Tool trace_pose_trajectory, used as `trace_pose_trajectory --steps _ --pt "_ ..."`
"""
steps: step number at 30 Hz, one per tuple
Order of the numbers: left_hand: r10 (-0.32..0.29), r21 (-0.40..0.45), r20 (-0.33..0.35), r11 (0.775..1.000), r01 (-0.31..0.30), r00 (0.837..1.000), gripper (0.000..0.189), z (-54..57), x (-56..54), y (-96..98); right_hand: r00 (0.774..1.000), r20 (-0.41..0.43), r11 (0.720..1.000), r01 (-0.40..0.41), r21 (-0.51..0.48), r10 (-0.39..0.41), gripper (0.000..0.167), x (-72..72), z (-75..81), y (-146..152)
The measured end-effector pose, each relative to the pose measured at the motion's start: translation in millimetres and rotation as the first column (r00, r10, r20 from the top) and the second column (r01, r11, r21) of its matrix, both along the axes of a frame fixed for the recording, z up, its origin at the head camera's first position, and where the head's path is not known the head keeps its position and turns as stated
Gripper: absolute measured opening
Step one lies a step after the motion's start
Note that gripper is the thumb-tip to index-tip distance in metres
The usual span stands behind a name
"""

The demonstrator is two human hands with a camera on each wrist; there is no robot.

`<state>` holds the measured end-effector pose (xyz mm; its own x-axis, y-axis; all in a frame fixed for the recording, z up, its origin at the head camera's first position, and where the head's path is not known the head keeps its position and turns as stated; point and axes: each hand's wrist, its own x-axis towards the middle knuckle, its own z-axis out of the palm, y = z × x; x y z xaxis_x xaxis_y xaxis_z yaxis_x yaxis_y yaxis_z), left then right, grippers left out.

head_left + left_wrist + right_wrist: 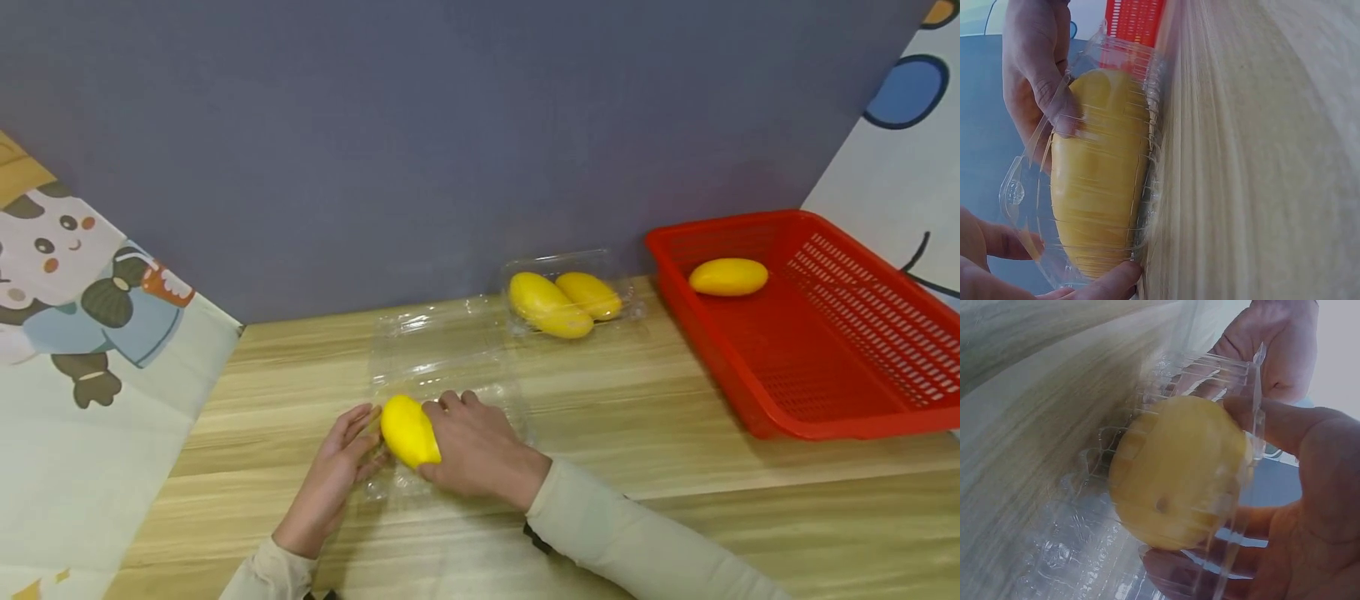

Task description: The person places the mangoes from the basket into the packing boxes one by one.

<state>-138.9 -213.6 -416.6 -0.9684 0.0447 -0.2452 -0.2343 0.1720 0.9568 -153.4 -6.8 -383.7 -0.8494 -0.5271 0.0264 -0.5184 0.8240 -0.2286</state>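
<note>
A yellow mango (408,432) lies in the left part of an open clear plastic clamshell box (442,337), whose lid is folded back toward the wall. My right hand (476,446) grips this mango from the right, with the thumb near its front end and fingers over its far side. At the box's left end, my left hand (333,467) holds the plastic wall between thumb and fingers. Through the clear side, the left wrist view shows the mango (1100,175) low in the box. The right palm is hidden from above.
Behind and to the right, another clear box (555,258) holds two mangoes (551,307). A red plastic basket (720,354) stands at the right with one mango (729,277) inside. A grey-blue wall (420,167) closes off the back of the wooden table (285,375).
</note>
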Motion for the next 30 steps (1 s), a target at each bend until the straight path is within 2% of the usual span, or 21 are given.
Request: trace_pose_trajectory --steps 6,10,14,20,25,30 --pt "-0.003 -0.011 0.004 1.000 0.003 1.000 0.055 -0.4 -0.3 0.0 1.000 0.010 1.000 0.005 -0.002 -0.005 0.070 0.5 -1.3 1.1" --pt "-0.006 -0.040 0.015 0.999 0.007 1.000 0.054 0.0 -0.4 -3.1 0.997 0.069 1.000 0.028 0.000 -0.028 0.074 0.3 -1.5 4.4" --pt "-0.010 -0.058 0.014 0.998 0.011 1.000 0.055 0.5 -0.1 -5.2 0.993 0.107 0.998 0.049 0.031 -0.052 0.076 -0.7 9.6 16.0" --pt "0.006 -0.063 0.012 0.998 -0.005 1.000 0.055 2.8 0.1 -6.8 0.995 0.053 0.997 0.083 -0.009 -0.082 0.071 -5.4 33.3 45.6" --pt "-0.002 -0.064 0.012 0.998 0.003 1.000 0.055 2.3 -0.1 -6.5 0.993 -0.014 0.992 0.116 -0.053 -0.117 0.068 -10.3 46.3 74.8" --pt "-0.012 -0.061 0.026 0.998 0.014 1.000 0.055 2.3 -1.5 -3.6 0.986 -0.080 0.989 0.146 -0.037 -0.148 0.064 -20.0 56.4 115.1"
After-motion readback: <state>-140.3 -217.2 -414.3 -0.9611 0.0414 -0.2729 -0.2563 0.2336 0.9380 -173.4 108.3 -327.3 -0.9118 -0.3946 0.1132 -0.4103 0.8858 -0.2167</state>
